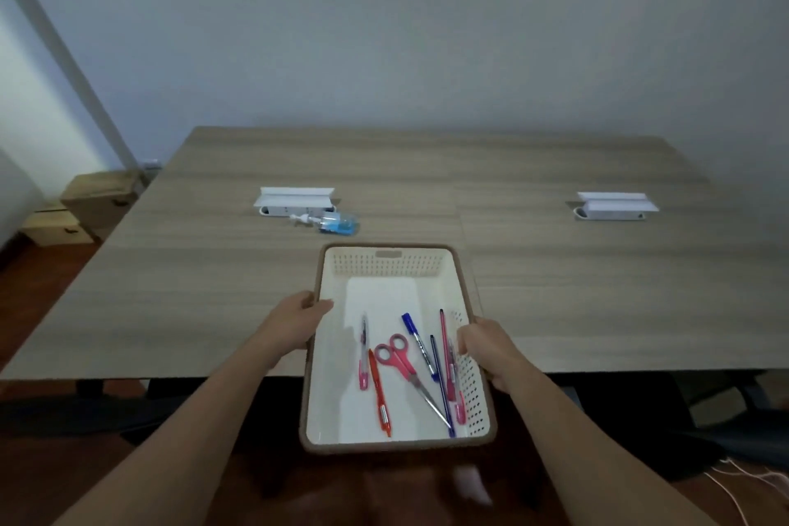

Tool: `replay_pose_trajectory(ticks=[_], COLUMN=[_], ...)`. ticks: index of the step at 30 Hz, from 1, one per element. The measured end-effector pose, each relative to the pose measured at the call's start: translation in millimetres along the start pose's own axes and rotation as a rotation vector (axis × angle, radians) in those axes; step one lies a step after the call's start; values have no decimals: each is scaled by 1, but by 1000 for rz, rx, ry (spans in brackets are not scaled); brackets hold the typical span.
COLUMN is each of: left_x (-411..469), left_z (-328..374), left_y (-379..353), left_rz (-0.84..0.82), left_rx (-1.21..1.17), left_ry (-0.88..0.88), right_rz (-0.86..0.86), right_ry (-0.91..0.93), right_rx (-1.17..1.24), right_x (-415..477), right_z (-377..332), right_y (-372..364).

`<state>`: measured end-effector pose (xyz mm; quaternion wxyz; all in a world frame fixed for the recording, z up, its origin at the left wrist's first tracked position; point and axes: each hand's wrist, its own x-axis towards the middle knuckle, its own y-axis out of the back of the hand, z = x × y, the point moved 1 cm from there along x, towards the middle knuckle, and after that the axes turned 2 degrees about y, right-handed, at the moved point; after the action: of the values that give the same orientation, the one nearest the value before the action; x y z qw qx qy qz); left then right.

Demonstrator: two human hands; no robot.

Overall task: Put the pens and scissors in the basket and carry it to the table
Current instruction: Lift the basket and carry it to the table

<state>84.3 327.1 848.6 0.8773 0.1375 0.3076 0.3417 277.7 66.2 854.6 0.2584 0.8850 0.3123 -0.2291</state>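
Note:
A cream perforated basket [386,265] with a brown rim hangs in the air, its far end over the wooden table [555,278] and its near end past the table's front edge. My left hand [299,316] grips its left rim and my right hand [486,348] grips its right rim. Inside lie pink-handled scissors [403,363], an orange pen [379,393], a pink and clear pen [363,354], a blue marker [420,344], and several more pens [450,376] along the right wall.
On the table stand a white power strip box [295,201] at the back left, a blue spray bottle [331,223] lying in front of it, and a second white box [615,205] at the right. Cardboard boxes [85,205] sit on the floor to the left. Dark chairs [726,410] are under the front edge.

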Motion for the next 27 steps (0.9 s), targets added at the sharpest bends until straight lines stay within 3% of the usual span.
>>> replay_pose_trajectory(ticks=[9, 14, 19, 27], left_x=[83, 146, 210, 302], left_z=[32, 65, 90, 98], left_y=[35, 47, 54, 35], left_rz=[230, 66, 103, 194], left_rx=[172, 425, 499, 521], left_ry=[-109, -232, -348, -199], right_rz=[-167, -213, -206, 105], right_ry=[67, 108, 122, 266], right_rx=[-310, -455, -471, -596], right_x=[77, 132, 185, 271], right_z=[-62, -111, -150, -160], right_y=[7, 4, 8, 28])
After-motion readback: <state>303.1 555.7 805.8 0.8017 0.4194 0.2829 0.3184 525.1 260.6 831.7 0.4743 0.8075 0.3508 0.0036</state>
